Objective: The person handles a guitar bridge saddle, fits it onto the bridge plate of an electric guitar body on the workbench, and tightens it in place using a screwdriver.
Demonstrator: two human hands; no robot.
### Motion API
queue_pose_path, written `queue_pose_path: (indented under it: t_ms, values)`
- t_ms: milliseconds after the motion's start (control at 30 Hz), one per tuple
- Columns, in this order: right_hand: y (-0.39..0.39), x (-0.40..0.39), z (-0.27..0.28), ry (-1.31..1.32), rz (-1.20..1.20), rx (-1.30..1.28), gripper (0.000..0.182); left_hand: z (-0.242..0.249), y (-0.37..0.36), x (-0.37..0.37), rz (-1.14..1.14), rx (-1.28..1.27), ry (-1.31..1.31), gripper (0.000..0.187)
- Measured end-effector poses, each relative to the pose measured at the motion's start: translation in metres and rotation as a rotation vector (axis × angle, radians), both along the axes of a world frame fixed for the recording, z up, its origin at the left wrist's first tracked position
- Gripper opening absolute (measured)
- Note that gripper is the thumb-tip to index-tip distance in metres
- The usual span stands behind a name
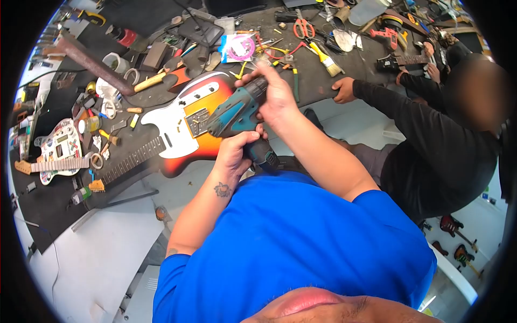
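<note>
A teal and black cordless drill [235, 112] is between my hands, above the body of a sunburst electric guitar [173, 123] with a white pickguard. My left hand [237, 151] is closed around the drill's handle, above its battery. My right hand [276, 96] is wrapped about the chuck end, its fingers curled over the front; any bit there is hidden. The guitar lies on the dark bench, its neck pointing to the lower left. Part of its body is behind the drill and my left hand.
Pliers, scissors [304, 28], a yellow-handled brush [326, 59] and a pink ring in a packet [238, 48] lie on the bench. A hammer [91, 60] and sticker-covered guitar [60, 148] are on the left. On the right, a person in a dark sleeve [393, 107] rests a hand at the bench edge.
</note>
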State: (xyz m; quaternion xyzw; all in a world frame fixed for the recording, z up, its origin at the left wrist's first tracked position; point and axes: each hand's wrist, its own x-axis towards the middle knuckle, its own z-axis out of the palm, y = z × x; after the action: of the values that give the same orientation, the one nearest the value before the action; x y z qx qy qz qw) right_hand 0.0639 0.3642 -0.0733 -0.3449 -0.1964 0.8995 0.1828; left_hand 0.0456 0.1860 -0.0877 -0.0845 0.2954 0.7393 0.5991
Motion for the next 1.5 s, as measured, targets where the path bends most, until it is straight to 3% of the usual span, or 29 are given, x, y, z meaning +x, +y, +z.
queue_pose_path:
  t_ms: [167, 300, 333, 400, 467, 600, 633, 700, 733, 767, 800, 867, 900, 933, 967, 1067, 1167, 1267, 1300, 1400, 1433, 1500]
  values:
    - [0.004, 0.006, -0.028, 0.047, -0.004, -0.019, 0.030, -0.021, -0.006, 0.002, -0.110, -0.055, 0.022, 0.037]
    - [-0.001, 0.019, -0.019, 0.083, 0.220, 0.020, 0.037, -0.003, -0.005, 0.007, 0.020, -0.024, 0.134, 0.037]
    - [-0.006, 0.023, -0.033, 0.162, 0.344, 0.083, 0.054, -0.005, -0.007, 0.006, 0.010, -0.011, 0.160, 0.040]
    - [-0.013, 0.027, -0.034, 0.201, 0.405, 0.063, 0.063, -0.006, -0.009, 0.003, -0.012, 0.017, 0.210, 0.047]
    - [-0.014, 0.025, -0.028, 0.229, 0.436, 0.101, 0.074, -0.003, -0.006, 0.002, 0.001, -0.013, 0.338, 0.039]
    - [-0.017, 0.010, 0.007, 0.260, 0.335, 0.133, 0.065, 0.016, 0.001, 0.001, 0.083, -0.070, 0.524, 0.031]
    - [-0.016, 0.012, 0.018, 0.266, 0.350, 0.280, 0.062, 0.025, 0.003, 0.002, 0.114, -0.080, 0.573, 0.029]
    - [-0.006, 0.008, 0.048, 0.287, 0.383, 0.587, 0.056, 0.040, 0.007, -0.011, -0.038, 0.296, 0.164, 0.038]
    - [0.004, 0.002, 0.060, 0.430, 0.402, 0.796, 0.047, 0.045, 0.009, -0.006, -0.077, 0.476, -0.090, 0.040]
    - [0.008, -0.001, 0.069, 0.460, 0.430, 0.828, 0.046, 0.049, 0.010, 0.001, -0.115, 0.652, -0.351, 0.043]
    - [0.012, -0.005, 0.077, 0.496, 0.459, 0.865, 0.044, 0.052, 0.013, 0.002, -0.103, 0.680, -0.362, 0.045]
    - [0.016, -0.015, 0.075, 0.554, 0.487, 0.824, 0.041, 0.062, 0.016, -0.007, -0.079, 0.527, -0.213, 0.049]
    - [0.016, -0.022, 0.072, 0.560, 0.446, 0.671, 0.041, 0.065, 0.020, -0.013, -0.068, 0.455, -0.135, 0.051]
    - [0.010, -0.022, 0.070, 0.481, 0.376, 0.398, 0.040, 0.066, 0.023, -0.016, -0.040, 0.228, -0.017, 0.045]
    - [0.003, -0.022, 0.068, 0.396, 0.304, 0.123, 0.039, 0.060, 0.025, -0.019, 0.008, 0.112, 0.308, 0.041]
    - [0.010, -0.017, 0.049, 0.253, 0.356, -0.013, 0.037, 0.050, 0.021, -0.027, 0.205, -0.245, 1.341, 0.031]
    - [-0.001, -0.002, 0.056, 0.153, 0.347, -0.004, 0.036, 0.020, 0.010, -0.041, 0.196, -0.128, 1.949, 0.045]
    - [-0.005, 0.005, 0.066, 0.175, 0.373, 0.030, 0.037, 0.036, 0.008, -0.025, 0.314, -0.211, 2.020, 0.041]
    - [-0.007, 0.008, 0.074, 0.114, 0.394, 0.064, 0.039, 0.042, 0.004, -0.024, 0.257, -0.198, 1.820, 0.039]
    - [-0.004, 0.019, 0.087, -0.061, 0.467, 0.236, 0.050, 0.052, -0.010, -0.017, 0.122, -0.229, 1.125, 0.028]
    - [-0.003, 0.031, 0.084, -0.190, 0.387, 0.656, 0.053, 0.060, -0.015, -0.018, 0.144, -0.164, 0.957, 0.029]
    - [-0.004, 0.044, 0.092, -0.298, 0.250, 1.618, 0.070, 0.067, -0.021, -0.024, 0.159, -0.210, 0.939, 0.026]
